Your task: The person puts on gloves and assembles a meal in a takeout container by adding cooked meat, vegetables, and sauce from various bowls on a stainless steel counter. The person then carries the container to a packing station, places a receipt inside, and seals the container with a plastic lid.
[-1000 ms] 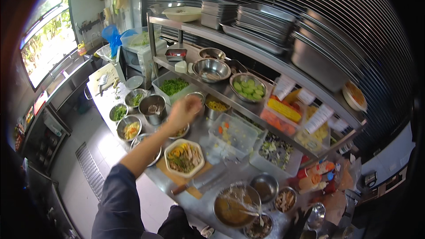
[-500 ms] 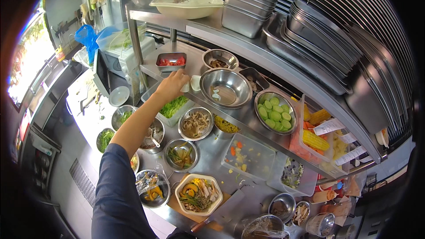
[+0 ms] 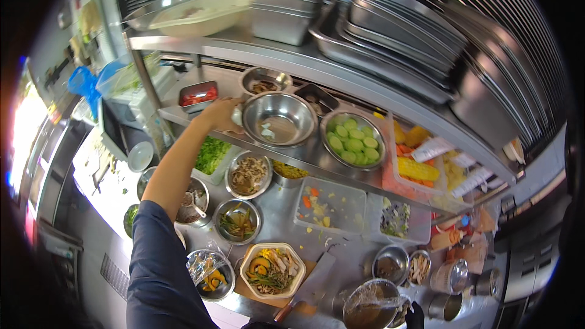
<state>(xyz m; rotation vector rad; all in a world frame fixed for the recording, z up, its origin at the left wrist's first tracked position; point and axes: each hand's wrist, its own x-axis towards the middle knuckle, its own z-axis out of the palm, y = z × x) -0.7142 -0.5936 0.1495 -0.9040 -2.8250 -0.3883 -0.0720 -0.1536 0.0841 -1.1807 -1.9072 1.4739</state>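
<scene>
My left hand (image 3: 224,114) reaches up to the metal shelf, its fingers curled around a small white cup-like thing (image 3: 237,116), mostly hidden by them. Right beside it stands a steel bowl (image 3: 279,119) with a few white pieces inside. A small steel tray of red cut pieces (image 3: 198,95) is just left of the hand. At the lower right edge shows a black shape (image 3: 415,315), apparently my right hand in a dark glove, near a wrapped pot (image 3: 369,306); its fingers cannot be made out. Below, an octagonal bowl (image 3: 273,271) holds pumpkin, greens, corn and meat.
Sliced cucumber (image 3: 352,140) fills a bowl along the shelf, with corn tubs (image 3: 417,170) farther right. Steel pans (image 3: 286,9) crowd the upper shelf. A knife (image 3: 308,286) lies beside the octagonal bowl. Bowls of mushrooms (image 3: 248,174) and greens (image 3: 237,222) stand on the counter.
The view has swung, shifting the shelf leftward. My left hand has closed over a white thing next to the steel bowl. The black shape has come in at lower right.
</scene>
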